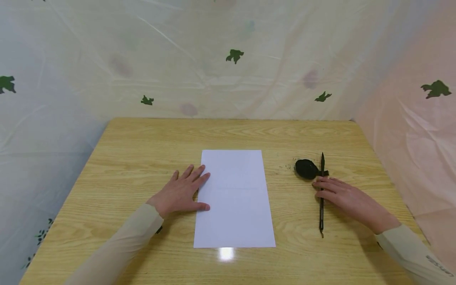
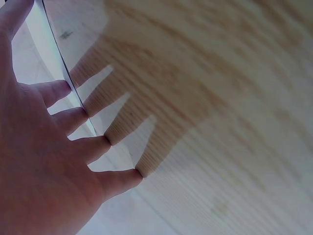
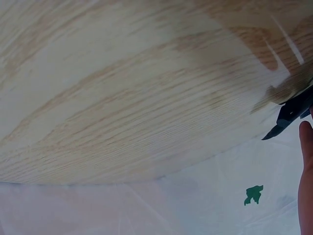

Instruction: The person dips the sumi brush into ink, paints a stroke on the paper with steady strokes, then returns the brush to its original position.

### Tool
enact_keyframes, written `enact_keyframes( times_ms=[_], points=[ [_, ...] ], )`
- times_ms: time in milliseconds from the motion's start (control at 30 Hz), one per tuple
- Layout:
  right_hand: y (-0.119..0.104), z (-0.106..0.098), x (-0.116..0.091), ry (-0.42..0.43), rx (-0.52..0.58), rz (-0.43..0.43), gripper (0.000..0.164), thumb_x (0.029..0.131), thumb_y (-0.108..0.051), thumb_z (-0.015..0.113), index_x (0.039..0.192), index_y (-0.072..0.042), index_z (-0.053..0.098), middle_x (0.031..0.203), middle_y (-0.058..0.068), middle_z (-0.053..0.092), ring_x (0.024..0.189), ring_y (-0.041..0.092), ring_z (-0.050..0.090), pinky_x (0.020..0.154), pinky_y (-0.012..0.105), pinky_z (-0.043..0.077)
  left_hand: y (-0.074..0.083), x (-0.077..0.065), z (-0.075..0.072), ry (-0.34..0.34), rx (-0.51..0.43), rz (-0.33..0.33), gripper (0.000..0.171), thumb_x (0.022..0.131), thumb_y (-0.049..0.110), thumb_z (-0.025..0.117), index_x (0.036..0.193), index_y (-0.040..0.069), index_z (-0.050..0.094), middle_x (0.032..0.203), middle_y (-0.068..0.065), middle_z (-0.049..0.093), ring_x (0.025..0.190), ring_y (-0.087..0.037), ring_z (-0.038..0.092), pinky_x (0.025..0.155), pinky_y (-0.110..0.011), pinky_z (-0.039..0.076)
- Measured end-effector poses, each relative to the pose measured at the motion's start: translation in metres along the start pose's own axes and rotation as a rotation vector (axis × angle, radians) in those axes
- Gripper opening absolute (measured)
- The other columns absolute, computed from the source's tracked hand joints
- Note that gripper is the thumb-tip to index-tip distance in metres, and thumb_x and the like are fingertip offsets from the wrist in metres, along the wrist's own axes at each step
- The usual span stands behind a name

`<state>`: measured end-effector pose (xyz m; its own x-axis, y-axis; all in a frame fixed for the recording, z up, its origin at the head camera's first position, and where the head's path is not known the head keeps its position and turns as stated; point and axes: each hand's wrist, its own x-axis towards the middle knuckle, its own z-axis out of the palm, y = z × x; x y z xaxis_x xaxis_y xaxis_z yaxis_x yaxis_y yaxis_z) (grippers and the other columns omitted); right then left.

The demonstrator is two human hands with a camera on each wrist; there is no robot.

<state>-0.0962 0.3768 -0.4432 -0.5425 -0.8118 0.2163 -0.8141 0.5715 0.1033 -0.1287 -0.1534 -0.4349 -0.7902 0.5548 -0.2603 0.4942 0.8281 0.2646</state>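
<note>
A blank white sheet of paper (image 1: 233, 206) lies on the table in the head view. My left hand (image 1: 181, 194) rests at its left edge, fingers spread, with thumb and some fingertips on the paper. To the right lies a black writing brush (image 1: 322, 215), tip pointing away from me, its upper part across the short handle of a black oval dish (image 1: 305, 169). My right hand (image 1: 342, 196) lies over the middle of the brush, fingers extended across it; the thumb is hidden. At the right wrist view's edge, the dark brush tip (image 3: 272, 132) shows near a finger.
The wood-grain table (image 1: 149, 138) has a pale patterned cloth (image 1: 199, 79) hanging behind it and at both sides. Small dark specks (image 1: 290, 164) mark the tabletop left of the dish. A bright light reflection sits just below the paper.
</note>
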Motion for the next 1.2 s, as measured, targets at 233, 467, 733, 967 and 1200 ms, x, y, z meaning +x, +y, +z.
enact_keyframes(
  times_ms=[233,467,733,967,1200],
  points=[
    [-0.002,-0.001,0.001,-0.015,-0.020,0.018,0.067,0.113,-0.024,0.004,0.121,-0.009,0.068,0.140,0.014,0.062,0.129,0.037,0.056,0.106,0.047,0.045,0.000,0.000,-0.001,-0.006,0.001,-0.004,0.103,0.088,0.074,0.064,0.165,0.016,0.028,0.174,-0.009,0.011,0.157,-0.043,0.009,0.116,-0.074,0.015],
    [-0.002,-0.001,0.001,-0.029,-0.026,0.009,0.070,0.112,-0.025,0.000,0.117,-0.013,0.068,0.137,0.014,0.063,0.127,0.037,0.057,0.091,0.054,0.054,0.000,0.000,-0.001,-0.004,0.005,0.001,0.103,0.088,0.074,0.064,0.165,0.016,0.028,0.174,-0.009,0.011,0.157,-0.043,0.009,0.116,-0.074,0.016],
    [-0.002,0.002,-0.001,0.000,-0.074,-0.010,0.068,0.114,-0.019,0.002,0.118,-0.011,0.069,0.136,0.017,0.062,0.125,0.037,0.057,0.108,0.045,0.045,0.001,-0.001,-0.002,-0.001,-0.004,0.004,0.103,0.089,0.074,0.064,0.166,0.016,0.028,0.174,-0.009,0.011,0.157,-0.043,0.009,0.116,-0.074,0.015],
    [-0.004,-0.004,-0.002,0.061,-0.093,-0.010,0.071,0.114,-0.015,0.001,0.123,-0.008,0.071,0.137,0.020,0.060,0.128,0.035,0.054,0.124,0.025,0.003,0.001,-0.001,-0.002,-0.002,-0.006,-0.001,0.103,0.089,0.073,0.065,0.166,0.016,0.027,0.174,-0.009,0.011,0.157,-0.043,0.008,0.116,-0.074,0.015],
    [-0.010,-0.016,0.003,0.064,-0.080,0.050,0.067,0.114,-0.018,0.004,0.126,-0.009,0.069,0.139,0.019,0.059,0.130,0.036,0.053,0.085,0.052,0.057,0.000,-0.002,-0.002,0.006,0.005,0.007,0.102,0.089,0.072,0.065,0.165,0.015,0.029,0.173,-0.011,0.012,0.157,-0.044,0.010,0.115,-0.075,0.017]
  ],
)
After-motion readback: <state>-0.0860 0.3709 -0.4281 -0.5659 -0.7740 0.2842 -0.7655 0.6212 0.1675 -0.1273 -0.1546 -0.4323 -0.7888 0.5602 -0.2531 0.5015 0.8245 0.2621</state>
